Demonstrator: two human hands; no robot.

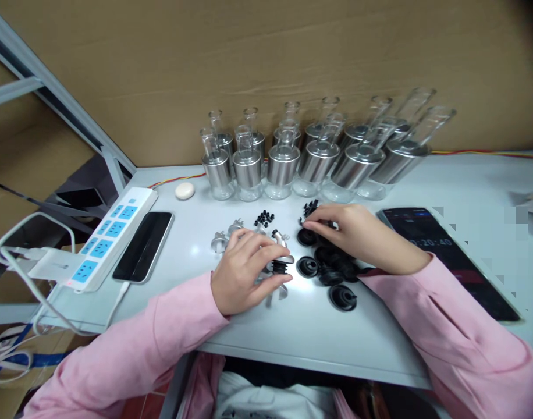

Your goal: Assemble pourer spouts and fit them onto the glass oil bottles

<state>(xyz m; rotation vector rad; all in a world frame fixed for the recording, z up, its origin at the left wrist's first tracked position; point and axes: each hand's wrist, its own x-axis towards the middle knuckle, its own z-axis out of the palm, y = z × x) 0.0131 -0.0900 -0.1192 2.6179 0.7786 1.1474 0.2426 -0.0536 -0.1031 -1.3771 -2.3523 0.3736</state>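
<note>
Holding ribbed stopper (280, 266) | left hand (244, 272) | timer phone (456, 265) reading "20:40"

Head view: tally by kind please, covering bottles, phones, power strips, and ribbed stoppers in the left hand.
Metal-sleeved glass bottles: 12
Smartphones: 2
Power strip: 1
Ribbed black stopper in left hand: 1
Total: 16
</note>
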